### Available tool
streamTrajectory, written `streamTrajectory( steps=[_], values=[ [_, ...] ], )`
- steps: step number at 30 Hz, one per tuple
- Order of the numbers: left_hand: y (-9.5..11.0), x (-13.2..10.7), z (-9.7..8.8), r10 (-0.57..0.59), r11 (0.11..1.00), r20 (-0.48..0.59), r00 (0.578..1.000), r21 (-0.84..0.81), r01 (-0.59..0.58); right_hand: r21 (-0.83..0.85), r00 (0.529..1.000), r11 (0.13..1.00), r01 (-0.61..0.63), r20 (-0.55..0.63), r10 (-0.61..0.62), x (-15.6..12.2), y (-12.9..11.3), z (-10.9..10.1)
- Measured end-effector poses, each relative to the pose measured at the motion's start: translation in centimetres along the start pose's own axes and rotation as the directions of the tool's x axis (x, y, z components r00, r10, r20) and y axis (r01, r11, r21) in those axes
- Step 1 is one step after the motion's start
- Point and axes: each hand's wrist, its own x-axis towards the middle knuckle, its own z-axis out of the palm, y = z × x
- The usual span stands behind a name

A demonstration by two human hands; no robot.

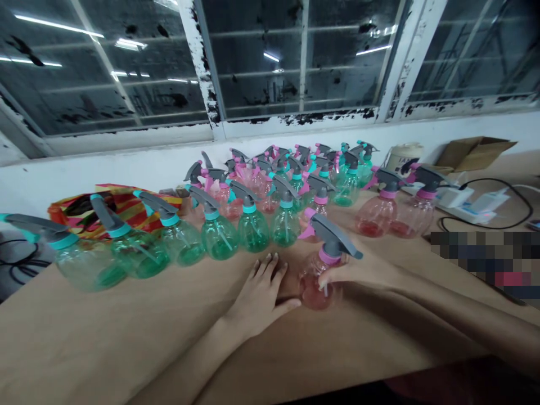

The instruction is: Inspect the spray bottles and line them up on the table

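Note:
My right hand [354, 273] is wrapped round the body of a pink spray bottle [314, 287], whose grey trigger head and pink collar rise above the grip. The fingers behind the bottle are mostly hidden. Left of it, my left hand [262, 292] lies flat on the table [169, 337] with fingers spread, its thumb close to the bottle's base. A row of green spray bottles [219, 239] with turquoise collars stretches leftward beyond my hands. Two more pink spray bottles [377, 216] stand together on the right.
Behind the front row, many pink and green bottles crowd near the wall. A striped orange bag [126, 205] lies at back left. Toward the right are a white tub [405, 154], a cardboard box [472, 153] and a power strip [468, 208] with a black cable [529, 208].

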Motion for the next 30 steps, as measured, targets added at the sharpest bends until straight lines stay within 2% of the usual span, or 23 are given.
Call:
streamTrajectory(
  steps=[3, 6, 10, 13, 16, 18, 22, 25, 30],
  values=[
    [0.0, 0.0, 0.0, -0.01, 1.0, -0.001, 1.0, -0.005, 0.01, -0.116, 0.996, 0.991, -0.059, 0.066, 0.067, -0.5, 0.1, -0.1],
    [0.0, 0.0, -0.2, -0.013, 1.0, 0.0, 1.0, -0.001, 0.013, -0.162, 0.993, 0.981, -0.109, 0.016, 0.113, -1.2, -0.1, -0.3],
    [0.0, 0.0, -0.4, -0.007, 1.0, -0.01, 1.0, -0.002, 0.007, -0.296, 0.997, 0.953, -0.066, -0.051, 0.053, -2.0, -0.5, -1.4],
    [-0.1, 0.1, -0.5, -0.012, 1.0, -0.023, 1.0, -0.013, 0.012, -0.376, 0.993, 0.924, -0.069, -0.112, 0.028, -2.5, -0.2, -3.2],
    [-0.2, 0.1, -0.5, -0.016, 1.0, -0.017, 1.0, -0.008, 0.016, -0.471, 0.982, 0.874, -0.118, -0.187, 0.032, -2.9, 1.1, -5.5],
    [-0.3, 0.2, -0.5, -0.013, 1.0, -0.012, 1.0, 0.01, 0.013, -0.563, 0.967, 0.809, -0.169, -0.253, 0.025, -2.8, 2.5, -7.0],
    [-0.7, 0.2, -0.1, 0.001, 0.999, -0.037, 0.999, 0.039, 0.0, -0.647, 0.946, 0.753, -0.122, -0.305, -0.109, -1.5, 5.6, -9.0],
    [-1.0, 0.2, 0.3, 0.013, 0.998, -0.071, 0.997, 0.069, -0.008, -0.648, 0.932, 0.757, -0.088, -0.322, -0.167, 0.0, 7.1, -9.4],
    [-1.3, 0.1, 0.5, 0.035, 0.995, -0.101, 0.994, 0.096, -0.025, -0.658, 0.901, 0.749, -0.078, -0.367, -0.229, 2.0, 8.3, -8.9]
  ],
)
